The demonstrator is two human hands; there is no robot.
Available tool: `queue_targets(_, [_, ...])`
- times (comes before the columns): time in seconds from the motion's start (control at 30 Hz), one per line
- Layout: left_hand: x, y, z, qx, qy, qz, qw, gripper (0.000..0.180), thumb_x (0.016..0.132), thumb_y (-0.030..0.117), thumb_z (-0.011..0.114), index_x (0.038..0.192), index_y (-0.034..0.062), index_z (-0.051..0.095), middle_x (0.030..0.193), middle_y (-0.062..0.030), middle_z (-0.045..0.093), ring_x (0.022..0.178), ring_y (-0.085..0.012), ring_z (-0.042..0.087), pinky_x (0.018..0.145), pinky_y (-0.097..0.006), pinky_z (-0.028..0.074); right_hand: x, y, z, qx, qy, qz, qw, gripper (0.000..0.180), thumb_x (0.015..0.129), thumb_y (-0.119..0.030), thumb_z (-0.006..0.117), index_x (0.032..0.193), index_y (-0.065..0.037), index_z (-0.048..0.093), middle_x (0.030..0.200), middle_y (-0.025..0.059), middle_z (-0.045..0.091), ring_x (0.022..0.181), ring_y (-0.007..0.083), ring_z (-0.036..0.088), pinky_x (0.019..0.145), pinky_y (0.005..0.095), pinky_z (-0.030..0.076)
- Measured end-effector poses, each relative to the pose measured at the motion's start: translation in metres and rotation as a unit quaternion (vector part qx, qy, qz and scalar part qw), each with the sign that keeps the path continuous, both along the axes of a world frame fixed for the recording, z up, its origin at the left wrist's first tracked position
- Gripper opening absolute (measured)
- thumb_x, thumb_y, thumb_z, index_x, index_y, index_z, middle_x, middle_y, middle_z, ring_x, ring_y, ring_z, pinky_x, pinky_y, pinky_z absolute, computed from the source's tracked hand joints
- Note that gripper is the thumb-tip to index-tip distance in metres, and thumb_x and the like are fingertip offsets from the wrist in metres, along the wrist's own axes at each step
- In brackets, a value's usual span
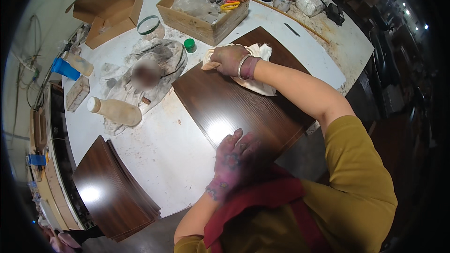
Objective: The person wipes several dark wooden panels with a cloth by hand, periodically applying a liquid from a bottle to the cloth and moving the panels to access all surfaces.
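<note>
A dark brown wooden panel (225, 103) lies flat on the white table (164, 150). My right hand (230, 60), stained and wearing a bracelet, presses a pale cloth (258, 84) onto the panel's far corner. My left hand (234, 152), also stained purple, rests flat on the panel's near edge, fingers spread, holding nothing.
A stack of similar dark panels (112, 192) sits at the table's near left corner. A tipped plastic bottle (115, 111) lies on stained rags (154, 65). A green cap (189, 45), a tape roll (150, 24), an open wooden box (206, 7) and a cardboard box (110, 7) stand behind.
</note>
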State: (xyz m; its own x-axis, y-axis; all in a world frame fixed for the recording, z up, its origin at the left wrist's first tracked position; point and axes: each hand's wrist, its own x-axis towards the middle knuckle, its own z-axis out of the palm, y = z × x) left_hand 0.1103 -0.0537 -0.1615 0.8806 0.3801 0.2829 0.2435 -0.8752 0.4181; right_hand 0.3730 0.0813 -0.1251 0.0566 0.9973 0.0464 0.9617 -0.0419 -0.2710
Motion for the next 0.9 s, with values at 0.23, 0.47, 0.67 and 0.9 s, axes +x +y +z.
queue_targets(0.23, [0.003,-0.005,-0.010,0.024,-0.069,0.016,0.997,0.026,0.077,0.025,0.070,0.103,0.0271,0.070,0.117,0.0059,0.066,0.119,-0.0215,0.054,0.099,-0.041,0.043,0.003,-0.006,0.006,0.000,-0.013,-0.030,0.999,0.020,0.084,-0.021,0.055,0.095,-0.017,0.071,0.102,0.0082,0.068,0.090,0.0323,0.067,0.077,0.0431,0.053])
queue_targets(0.47, [0.002,-0.002,-0.002,0.020,-0.039,-0.001,0.999,0.028,0.080,0.022,0.068,0.108,0.0229,0.069,0.122,0.0018,0.064,0.122,-0.0256,0.051,0.101,-0.044,0.042,-0.042,-0.027,0.002,0.070,0.067,0.073,0.993,0.028,0.087,-0.035,0.059,0.092,-0.011,0.072,0.093,0.0125,0.069,0.092,0.0304,0.066,0.079,0.0400,0.051])
queue_targets(0.67, [0.008,-0.009,0.022,0.015,-0.008,-0.001,1.000,0.036,0.075,0.014,0.069,0.110,0.0209,0.069,0.122,-0.0017,0.063,0.121,-0.0286,0.052,0.105,-0.047,0.037,-0.025,-0.026,-0.005,0.045,0.137,-0.086,0.986,0.035,0.088,-0.045,0.058,0.086,-0.013,0.073,0.089,0.0118,0.069,0.087,0.0312,0.066,0.078,0.0421,0.049])
queue_targets(0.9, [0.010,-0.013,0.018,0.029,-0.016,0.006,0.999,0.034,0.076,0.012,0.069,0.108,0.0203,0.069,0.119,-0.0017,0.064,0.119,-0.0284,0.054,0.103,-0.045,0.038,0.059,-0.125,-0.032,0.108,0.074,-0.029,0.991,0.027,0.093,-0.037,0.051,0.092,-0.023,0.074,0.098,0.0083,0.069,0.091,0.0286,0.067,0.080,0.0404,0.053])
